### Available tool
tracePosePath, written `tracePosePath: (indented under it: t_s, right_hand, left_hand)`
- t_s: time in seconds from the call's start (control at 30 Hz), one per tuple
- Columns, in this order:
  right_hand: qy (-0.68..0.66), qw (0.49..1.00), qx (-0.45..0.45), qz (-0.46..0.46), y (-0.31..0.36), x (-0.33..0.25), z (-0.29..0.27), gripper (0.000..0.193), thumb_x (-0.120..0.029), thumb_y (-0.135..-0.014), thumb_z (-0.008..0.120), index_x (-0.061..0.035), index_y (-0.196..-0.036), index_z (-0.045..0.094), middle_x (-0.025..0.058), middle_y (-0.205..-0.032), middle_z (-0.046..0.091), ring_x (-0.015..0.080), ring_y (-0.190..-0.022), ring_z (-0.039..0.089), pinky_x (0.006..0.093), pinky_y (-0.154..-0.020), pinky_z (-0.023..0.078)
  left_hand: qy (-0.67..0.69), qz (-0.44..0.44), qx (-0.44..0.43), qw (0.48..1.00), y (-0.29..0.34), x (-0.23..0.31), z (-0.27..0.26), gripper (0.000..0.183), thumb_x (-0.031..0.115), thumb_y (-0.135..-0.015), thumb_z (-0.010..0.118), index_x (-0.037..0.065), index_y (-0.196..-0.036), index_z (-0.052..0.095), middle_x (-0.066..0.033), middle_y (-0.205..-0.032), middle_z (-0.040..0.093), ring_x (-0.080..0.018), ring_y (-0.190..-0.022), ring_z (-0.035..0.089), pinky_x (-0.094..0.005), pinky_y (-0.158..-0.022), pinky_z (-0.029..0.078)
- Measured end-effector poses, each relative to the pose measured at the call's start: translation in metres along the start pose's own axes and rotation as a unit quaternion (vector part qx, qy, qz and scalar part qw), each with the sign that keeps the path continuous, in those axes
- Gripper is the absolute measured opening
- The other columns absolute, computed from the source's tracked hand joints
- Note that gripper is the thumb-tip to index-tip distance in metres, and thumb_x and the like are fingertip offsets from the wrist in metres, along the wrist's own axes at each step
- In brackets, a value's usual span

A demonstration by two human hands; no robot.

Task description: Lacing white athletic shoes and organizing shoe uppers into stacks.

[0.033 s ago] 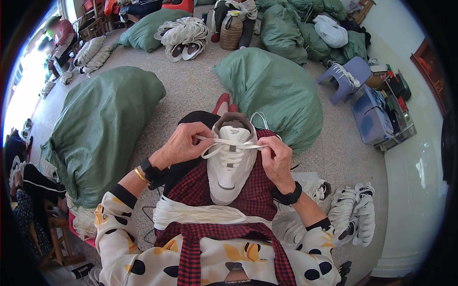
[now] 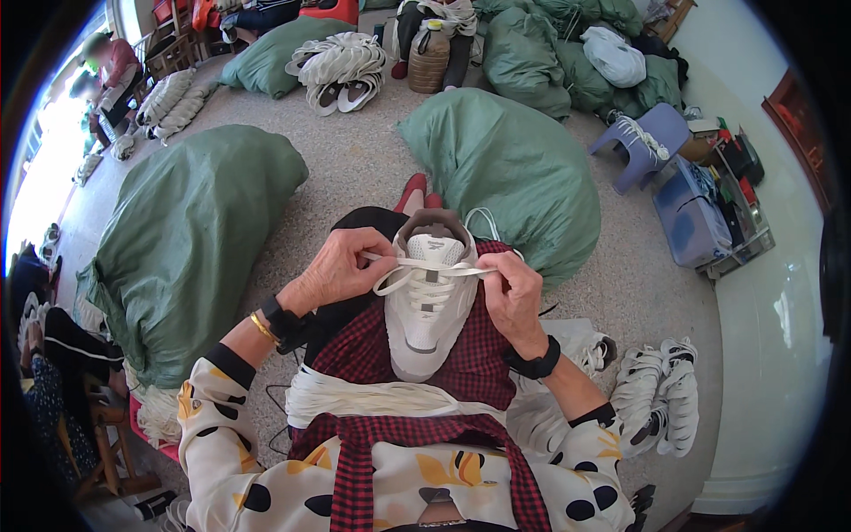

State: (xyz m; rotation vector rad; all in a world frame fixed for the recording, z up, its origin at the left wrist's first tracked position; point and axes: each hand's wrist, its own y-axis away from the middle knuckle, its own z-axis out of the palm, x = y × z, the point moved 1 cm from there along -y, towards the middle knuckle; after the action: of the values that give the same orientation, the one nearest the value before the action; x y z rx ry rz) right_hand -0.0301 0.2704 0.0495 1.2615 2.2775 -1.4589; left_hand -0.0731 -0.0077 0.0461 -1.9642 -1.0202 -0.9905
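Note:
A white sneaker [image 2: 424, 324] with a brown-grey collar rests on my lap, its toe toward me. White shoelace [image 2: 433, 269] crosses its tongue in a loop or knot near the top eyelets. At the left of the shoe, my left hand [image 2: 353, 264] pinches one part of the lace. My right hand [image 2: 514, 293] grips the other part on the right side, and the lace is stretched between the two. A bundle of white laces [image 2: 381, 399] lies across my waist over a red and black checked apron [image 2: 341, 350].
Large green sacks [image 2: 199, 230] stand ahead on both sides. Laced shoes [image 2: 656, 390] are on the floor at my right. A purple stool [image 2: 651, 137] and a blue bin [image 2: 696, 226] stand by the right wall. Other people sit at the far left and far side.

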Motion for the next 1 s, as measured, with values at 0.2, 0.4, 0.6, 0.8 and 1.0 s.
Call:
tracePosePath:
  t_s: [0.2,0.4,0.6,0.8,1.0]
  right_hand:
    - [0.045,0.991,-0.116,0.042,-0.007,-0.013,0.008,0.036,0.001,-0.081,0.052,-0.0087,-0.114,0.06,0.0166,-0.076,0.064,0.0349,-0.063,0.064,0.0449,-0.056,0.049]
    - [0.08,0.977,-0.194,0.031,-0.004,-0.002,0.007,0.034,0.001,-0.081,0.054,-0.0072,-0.113,0.058,0.0151,-0.074,0.062,0.0322,-0.059,0.063,0.0431,-0.057,0.049]
    - [-0.116,0.944,-0.26,0.165,-0.027,-0.007,-0.015,0.03,-0.004,-0.08,0.062,-0.0056,-0.11,0.065,0.0051,-0.069,0.051,0.0178,-0.061,0.047,0.028,-0.061,0.04]
    - [0.045,0.971,-0.232,-0.03,-0.041,-0.012,-0.008,0.02,-0.015,-0.083,0.074,-0.0058,-0.1,0.071,0.0066,-0.083,0.054,0.0192,-0.072,0.056,0.0323,-0.067,0.046]
    - [-0.051,0.956,-0.285,0.042,-0.057,-0.014,-0.01,0.015,-0.015,-0.091,0.067,-0.0006,-0.093,0.069,0.0076,-0.087,0.061,0.0184,-0.076,0.06,0.0331,-0.067,0.048]
  left_hand:
    - [0.001,-0.025,-0.01,1.0,-0.001,0.001,-0.007,0.017,0.016,-0.085,0.076,0.0,-0.087,0.072,-0.0008,-0.074,0.067,-0.0042,-0.061,0.053,-0.0241,-0.054,0.044]
    - [0.006,-0.034,-0.002,0.999,-0.002,-0.012,-0.033,0.019,0.018,-0.088,0.075,-0.001,-0.084,0.073,0.0057,-0.06,0.05,-0.0022,-0.057,0.04,-0.0243,-0.052,0.035]
    - [-0.045,-0.026,0.003,0.999,0.004,-0.009,-0.025,0.018,0.018,-0.089,0.074,-0.001,-0.088,0.073,-0.0032,-0.064,0.058,-0.008,-0.056,0.049,-0.0292,-0.053,0.042]
    - [-0.083,0.055,0.016,0.995,0.005,0.002,-0.012,0.014,0.013,-0.088,0.072,0.001,-0.094,0.073,-0.0095,-0.077,0.065,-0.0179,-0.061,0.06,-0.032,-0.057,0.047]
    - [-0.099,0.066,0.063,0.991,0.006,0.011,-0.007,0.011,0.008,-0.089,0.07,0.0,-0.096,0.071,-0.0107,-0.074,0.059,-0.0213,-0.058,0.057,-0.0336,-0.056,0.046]
